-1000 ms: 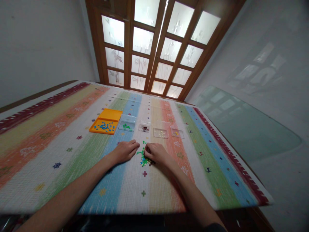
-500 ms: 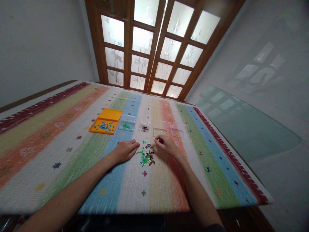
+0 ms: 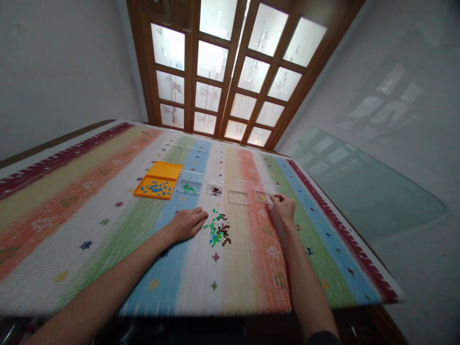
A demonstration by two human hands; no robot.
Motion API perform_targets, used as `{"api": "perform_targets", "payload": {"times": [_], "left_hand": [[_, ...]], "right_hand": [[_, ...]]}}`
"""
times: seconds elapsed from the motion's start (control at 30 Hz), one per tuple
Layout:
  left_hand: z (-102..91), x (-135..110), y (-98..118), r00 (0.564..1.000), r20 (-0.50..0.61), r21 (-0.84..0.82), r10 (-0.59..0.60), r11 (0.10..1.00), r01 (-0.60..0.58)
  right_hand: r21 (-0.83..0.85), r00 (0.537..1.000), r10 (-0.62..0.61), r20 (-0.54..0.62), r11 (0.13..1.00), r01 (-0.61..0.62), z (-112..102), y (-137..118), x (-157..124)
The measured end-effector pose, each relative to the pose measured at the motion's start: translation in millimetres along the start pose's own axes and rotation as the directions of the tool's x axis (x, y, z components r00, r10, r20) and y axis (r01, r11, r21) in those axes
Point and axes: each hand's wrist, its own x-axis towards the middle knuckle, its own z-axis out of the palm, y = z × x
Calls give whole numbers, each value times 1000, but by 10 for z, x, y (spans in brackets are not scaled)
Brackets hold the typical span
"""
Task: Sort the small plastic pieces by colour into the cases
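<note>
A small heap of tiny coloured pieces (image 3: 217, 232), green, blue and dark brown, lies on the striped mat in front of me. My left hand (image 3: 187, 223) rests flat on the mat just left of the heap, fingers loosely together, holding nothing. My right hand (image 3: 283, 206) is stretched out to the right, fingers pinched, at the near right corner of the rightmost clear tray (image 3: 264, 197). What the pinch holds is too small to see. Left of that tray stand more clear trays: one with yellow pieces (image 3: 239, 197), one with dark pieces (image 3: 214, 189), one with green pieces (image 3: 189, 187).
An orange tray (image 3: 158, 180) with blue pieces stands at the left end of the row. The striped mat (image 3: 89, 225) covers the table, whose near edge is close to me. A glass tabletop (image 3: 362, 191) lies to the right. Wooden doors (image 3: 230, 72) stand behind.
My right hand left the heap of pieces and moved right and away, up to the rightmost clear tray. The left hand stayed put.
</note>
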Motion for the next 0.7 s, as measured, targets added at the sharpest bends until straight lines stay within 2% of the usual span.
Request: {"api": "perform_targets", "payload": {"times": [0.2,0.37,0.47,0.53,0.63,0.7], "left_hand": [[-5,1,-1,1000,-8,-9,9,1000,-9],[4,0,-2,1000,-8,-9,-1,1000,0],[-3,-1,6,1000,-1,-8,-10,1000,10],[-12,0,12,1000,7,-5,-15,1000,15],[-23,4,16,1000,16,0,-13,1000,13],[-25,7,16,1000,15,-1,-11,1000,11]], "right_hand": [[-26,999,42,18,999,-41,61,68,23],[-4,999,42,1,999,-42,19,6,29],[64,1000,-11,27,998,10,5,-137,-19],[136,989,-95,111,988,79,35,-284,-109],[244,929,-240,282,954,173,145,-554,-355],[289,838,-334,431,931,222,236,-740,-567]]}}
